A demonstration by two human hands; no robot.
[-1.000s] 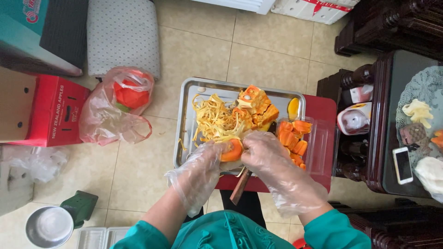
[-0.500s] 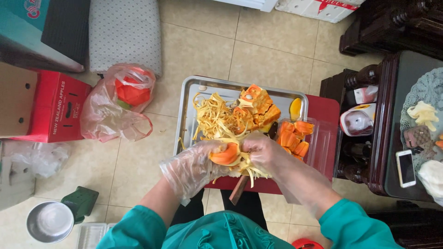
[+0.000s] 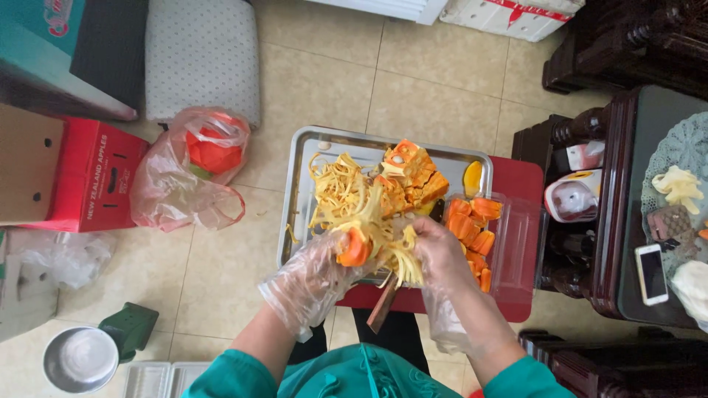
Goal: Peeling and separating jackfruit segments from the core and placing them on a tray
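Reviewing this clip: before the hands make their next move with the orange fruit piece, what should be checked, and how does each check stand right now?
1. Hold: the gloved left hand grips the orange fruit piece: ok.
2. Right hand, also in a clear plastic glove, is on the pale yellow stringy fibres: ok.
3. Fibres hang over the rectangular metal tray, so drops should land there: ok.
4. Clear plastic box of cleaned orange pieces sits open beside the tray: ok.
5. Wooden-handled knife juts past the red table's edge toward the person's body: not ok.
6. Glove tears: cannot tell.

One metal tray (image 3: 302, 158), two gloved hands (image 3: 317, 276), one phone (image 3: 651, 273).
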